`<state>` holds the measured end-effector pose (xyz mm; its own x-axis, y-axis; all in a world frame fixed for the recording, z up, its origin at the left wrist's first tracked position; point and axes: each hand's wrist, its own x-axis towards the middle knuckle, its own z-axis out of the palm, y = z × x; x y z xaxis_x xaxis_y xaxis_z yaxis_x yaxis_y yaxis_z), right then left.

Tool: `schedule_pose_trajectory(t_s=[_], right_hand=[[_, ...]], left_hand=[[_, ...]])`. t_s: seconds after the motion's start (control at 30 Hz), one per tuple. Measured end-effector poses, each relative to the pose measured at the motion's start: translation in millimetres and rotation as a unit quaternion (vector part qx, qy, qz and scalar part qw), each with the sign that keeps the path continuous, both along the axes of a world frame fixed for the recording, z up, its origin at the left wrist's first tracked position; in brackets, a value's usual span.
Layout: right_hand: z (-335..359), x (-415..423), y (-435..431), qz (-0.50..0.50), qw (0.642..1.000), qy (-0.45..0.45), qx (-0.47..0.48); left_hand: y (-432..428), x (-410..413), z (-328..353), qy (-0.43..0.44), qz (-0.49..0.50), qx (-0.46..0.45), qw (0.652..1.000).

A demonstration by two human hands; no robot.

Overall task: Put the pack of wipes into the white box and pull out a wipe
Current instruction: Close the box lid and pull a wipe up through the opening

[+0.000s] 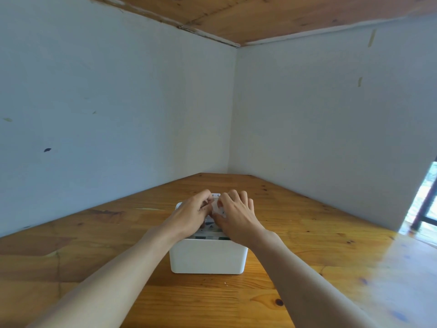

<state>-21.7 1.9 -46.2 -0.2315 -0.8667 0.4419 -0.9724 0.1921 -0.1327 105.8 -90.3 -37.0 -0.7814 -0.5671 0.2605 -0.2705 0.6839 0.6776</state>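
pack of wipes [208,229] seated in white box [208,255] near table [307,233] centre; left hand [189,215] and right hand [236,215] curl over its top, pinching something whitish. best drawn straight upward, pack steadied.

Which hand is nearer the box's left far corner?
Left. The left hand lies beside that corner of the box; the right hand is over the right half.

A knotty pine worktop [307,233] runs back into the corner where two pale walls meet. One white box [208,256] stands directly on it, about midway between its left and right sides, well short of the far corner.
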Motion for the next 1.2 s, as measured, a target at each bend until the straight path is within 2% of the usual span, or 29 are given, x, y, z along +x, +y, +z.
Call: schedule_pose_trajectory(t_s=[0.13, 0.33, 0.5, 0.77, 1.03, 1.2], right_hand=[[-1.5, -1.3, -0.1, 0.014, 1.0, -0.025, -0.006], [-2.4, -1.7, 1.3, 0.008, 0.999, 0.002, -0.046], [-0.1, 0.0, 3.8, 0.036, 0.997, -0.014, -0.059], [-1.5, -0.2, 0.1, 0.023, 0.998, -0.065, -0.014], [-0.7, -0.6, 2.6, 0.039, 0.998, -0.044, -0.026], [-2.0, -1.6, 1.3, 0.033, 0.999, -0.037, -0.021]], left_hand=[[1.1, 1.7, 0.0, -0.007, 0.012, 0.003, 1.0], [3.8, 2.8, 0.8, -0.03, -0.01, 0.053, 0.998], [5.3, 2.0, 3.9, -0.036, -0.034, 0.023, 0.999], [2.6, -0.7, -0.5, -0.033, 0.023, 0.01, 0.999], [4.2, -0.5, -1.1, -0.008, 0.084, 0.002, 0.996], [1.7, 0.7, -1.8, 0.027, 0.087, 0.024, 0.995]])
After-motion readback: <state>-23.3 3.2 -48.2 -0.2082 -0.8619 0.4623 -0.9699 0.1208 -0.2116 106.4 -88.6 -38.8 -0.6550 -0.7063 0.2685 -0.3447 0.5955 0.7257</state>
